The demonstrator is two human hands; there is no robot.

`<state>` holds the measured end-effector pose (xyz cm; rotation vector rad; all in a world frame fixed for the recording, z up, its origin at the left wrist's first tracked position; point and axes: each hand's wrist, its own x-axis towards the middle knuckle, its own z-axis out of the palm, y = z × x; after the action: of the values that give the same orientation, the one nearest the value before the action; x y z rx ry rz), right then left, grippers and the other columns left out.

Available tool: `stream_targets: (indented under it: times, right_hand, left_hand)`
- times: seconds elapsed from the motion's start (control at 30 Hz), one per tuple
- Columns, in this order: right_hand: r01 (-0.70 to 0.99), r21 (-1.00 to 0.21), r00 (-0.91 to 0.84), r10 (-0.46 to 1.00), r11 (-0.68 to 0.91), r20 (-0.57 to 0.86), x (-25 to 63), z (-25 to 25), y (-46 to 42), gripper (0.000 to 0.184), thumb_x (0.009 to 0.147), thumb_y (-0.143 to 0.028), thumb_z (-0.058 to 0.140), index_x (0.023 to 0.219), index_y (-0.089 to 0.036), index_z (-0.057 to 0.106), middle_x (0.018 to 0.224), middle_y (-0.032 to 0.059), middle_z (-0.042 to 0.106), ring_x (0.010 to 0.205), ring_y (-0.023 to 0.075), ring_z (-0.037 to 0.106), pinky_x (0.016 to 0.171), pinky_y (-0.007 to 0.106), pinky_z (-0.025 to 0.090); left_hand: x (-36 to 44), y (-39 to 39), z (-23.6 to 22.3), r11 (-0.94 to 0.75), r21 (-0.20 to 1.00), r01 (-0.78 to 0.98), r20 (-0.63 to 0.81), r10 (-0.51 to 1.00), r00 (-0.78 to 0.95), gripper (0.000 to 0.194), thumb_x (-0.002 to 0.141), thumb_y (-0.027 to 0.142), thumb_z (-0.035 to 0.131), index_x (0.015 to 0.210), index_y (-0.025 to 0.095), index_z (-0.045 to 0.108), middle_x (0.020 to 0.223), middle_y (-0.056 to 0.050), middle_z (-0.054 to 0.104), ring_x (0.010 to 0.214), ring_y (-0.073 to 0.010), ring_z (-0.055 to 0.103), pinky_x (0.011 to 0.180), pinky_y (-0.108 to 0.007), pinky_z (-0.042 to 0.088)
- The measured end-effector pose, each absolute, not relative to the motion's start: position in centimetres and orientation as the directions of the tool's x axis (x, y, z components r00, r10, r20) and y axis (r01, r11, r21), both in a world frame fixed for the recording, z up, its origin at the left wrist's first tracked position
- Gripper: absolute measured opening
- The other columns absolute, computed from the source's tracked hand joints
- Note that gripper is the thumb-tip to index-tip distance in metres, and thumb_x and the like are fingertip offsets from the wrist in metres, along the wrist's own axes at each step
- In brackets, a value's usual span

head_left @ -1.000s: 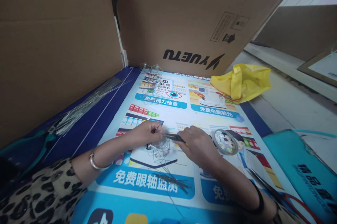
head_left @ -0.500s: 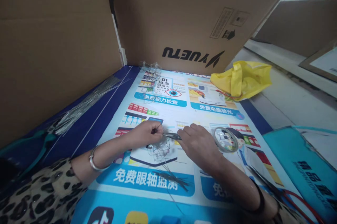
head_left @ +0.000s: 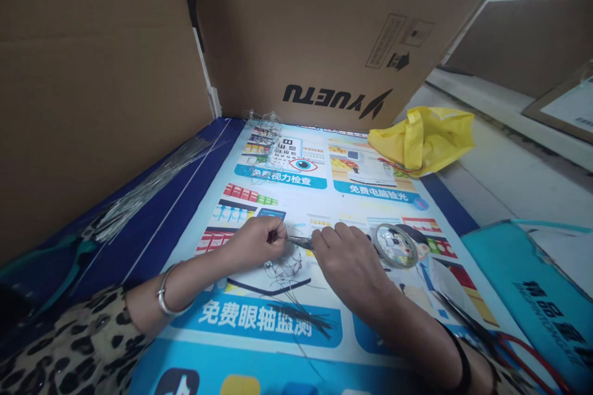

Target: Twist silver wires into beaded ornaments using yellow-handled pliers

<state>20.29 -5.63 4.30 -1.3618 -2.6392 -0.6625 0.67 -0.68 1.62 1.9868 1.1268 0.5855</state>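
Note:
My left hand (head_left: 259, 240) is pinched shut on a small piece made of thin wire and clear beads (head_left: 282, 265), which rests on the printed poster (head_left: 296, 197). My right hand (head_left: 352, 262) is closed round a slim metal tool (head_left: 300, 242), pliers or tweezers, whose tip meets the wire at my left fingertips. A silver bangle sits on my left wrist and a dark band on my right. Short dark wire pieces (head_left: 303, 314) lie just in front of my hands.
A roll of clear tape (head_left: 396, 245) lies right of my right hand. Long silver wires (head_left: 152, 182) and teal pliers (head_left: 69, 259) lie at the left. A yellow plastic bag (head_left: 424, 138), cardboard walls (head_left: 324, 36), a blue bag (head_left: 532, 296), red-handled scissors (head_left: 509, 339) surround the poster.
Both hands have stayed together on the wire piece, shifting slightly away from me. The view has tilted a little.

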Motion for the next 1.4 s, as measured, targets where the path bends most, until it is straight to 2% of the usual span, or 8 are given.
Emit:
stream_targets:
  times: [0.3,0.57,1.03,1.27,1.4]
  right_hand:
    - [0.819,0.349,-0.554,0.784,0.455,0.278,19.49,4.66,-6.37,0.011,0.073,-0.007,0.058,0.08,-0.015,0.059,0.069,0.005,0.056,0.065,0.0208,0.044,0.056,0.033,0.021]
    - [0.813,0.34,-0.569,0.771,0.474,0.286,19.66,4.36,-6.33,0.012,0.072,-0.006,0.057,0.078,-0.016,0.057,0.068,0.0039,0.055,0.065,0.0206,0.044,0.056,0.032,0.022]
    - [0.813,0.331,-0.569,0.773,0.479,0.281,19.76,4.34,-6.3,0.013,0.075,-0.004,0.053,0.078,-0.016,0.056,0.069,0.004,0.056,0.065,0.0189,0.044,0.056,0.031,0.021]
    - [0.828,0.291,-0.552,0.79,0.48,0.267,19.74,4.29,-6.06,0.011,0.076,-0.005,0.054,0.077,-0.016,0.057,0.069,0.004,0.057,0.066,0.0182,0.046,0.056,0.031,0.021]
    - [0.854,0.193,-0.517,0.83,0.484,0.21,20.18,4.22,-5.64,0.004,0.079,-0.016,0.06,0.075,-0.018,0.057,0.07,0.0029,0.059,0.067,0.0179,0.049,0.057,0.03,0.022]
  left_hand:
    - [1.38,-1.6,1.9,-0.321,0.721,0.614,0.066,0.914,0.401,0.009,0.065,0.009,0.049,0.061,0.017,0.052,0.057,0.004,0.051,0.055,-0.01,0.045,0.054,-0.021,0.031]
    - [1.22,-1.24,1.52,-0.256,0.781,0.57,0.009,0.917,0.398,0.009,0.064,0.009,0.05,0.059,0.017,0.051,0.054,0.005,0.05,0.053,-0.0086,0.044,0.053,-0.02,0.032]
    - [1.18,-1.25,1.79,-0.285,0.764,0.579,0.032,0.912,0.408,0.009,0.063,0.009,0.049,0.06,0.017,0.051,0.055,0.005,0.05,0.053,-0.0093,0.044,0.054,-0.021,0.032]
    - [1.02,-1.15,1.72,-0.278,0.786,0.552,0.017,0.902,0.431,0.008,0.062,0.01,0.048,0.06,0.017,0.051,0.055,0.005,0.05,0.054,-0.0091,0.043,0.054,-0.02,0.032]
    - [1.04,-1.09,1.63,-0.253,0.819,0.515,0.005,0.901,0.434,0.006,0.064,0.013,0.047,0.061,0.016,0.051,0.055,0.005,0.048,0.054,-0.0087,0.041,0.053,-0.02,0.031]
